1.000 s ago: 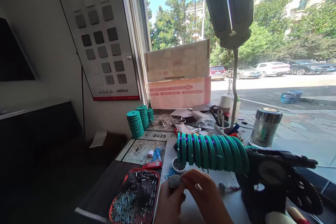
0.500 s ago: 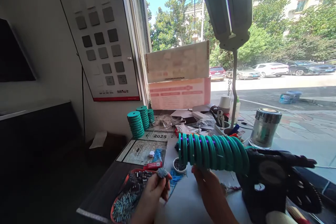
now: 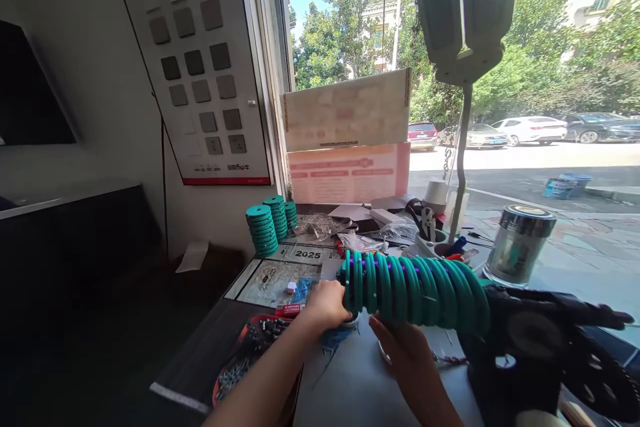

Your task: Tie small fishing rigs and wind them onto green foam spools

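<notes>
A small white bowl (image 3: 354, 323) sits below the left end of the green rings (image 3: 417, 292), partly behind the left hand (image 3: 326, 305). The right hand (image 3: 406, 350) is just below the rings. I can't tell if either hand holds something.

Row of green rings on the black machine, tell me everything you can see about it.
The row of glossy green, plastic-looking rings lies roughly horizontal, its rings standing side by side, with narrow gaps at the left and purple showing between some. Its right end meets the bulky black machine. The left hand is by its left end, the right hand just below; whether either touches it is unclear.
</notes>
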